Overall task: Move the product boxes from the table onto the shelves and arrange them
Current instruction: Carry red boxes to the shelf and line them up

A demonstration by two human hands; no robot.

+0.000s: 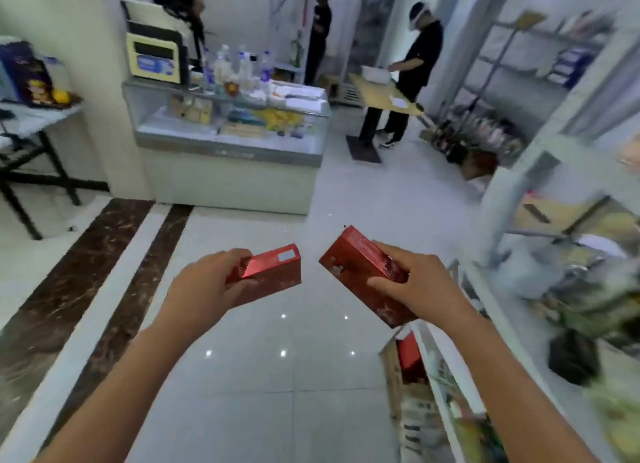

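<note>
Two red product boxes, one per hand, both held in the air over the white floor tiles (263, 386). Left hand (204, 282) has its fingers closed around the left red box (272, 273); its long axis runs roughly level, free end pointing right and slightly away, a small grey label on the top face. Right hand (419, 286) has its fingers clamped on the right red box (360, 268); its long axis is tilted, the upper end pointing up-left, the lower end down toward the shelf unit (446, 386) at right. The boxes are near each other, not touching. Print on both boxes is too blurred to read. The shelf contents are smeared and hard to identify; one more red box (410, 357) sits low on it, partly hidden. Behind stand a glass display bench (228, 116) and three people, one at a small wooden bench (377, 91).
</note>
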